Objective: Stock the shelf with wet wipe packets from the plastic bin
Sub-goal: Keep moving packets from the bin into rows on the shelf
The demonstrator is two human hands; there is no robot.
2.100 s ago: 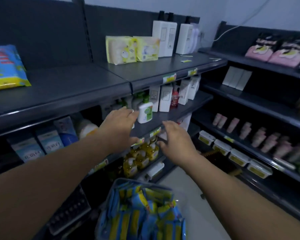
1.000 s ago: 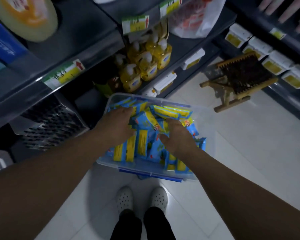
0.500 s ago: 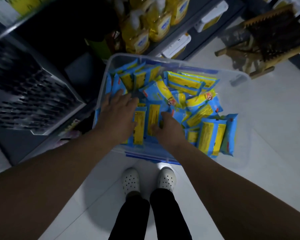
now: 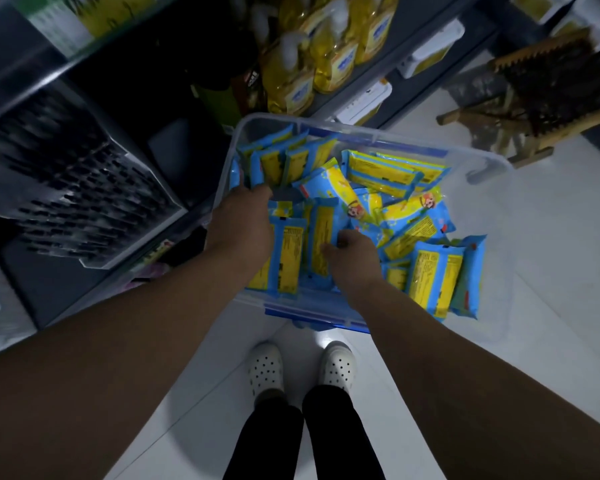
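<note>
Looking down past white clogs [image 4: 265,368] just this side of the plastic bin [image 4: 361,135], and both arms are in! The left hand [image 4: 243,226] sits by the bin's left wall, fingers bent down among the wet wipe packets [image 4: 288,258], tips buried, so its grip can't be told. The right hand [image 4: 355,258], near the bin's front middle, curls fingers and thumb onto that same upright bunch. Beyond the bin's far rim stand yellow soap bottles [image 4: 326,64]; off its far right corner, a wooden brush [image 4: 551,84].
</note>
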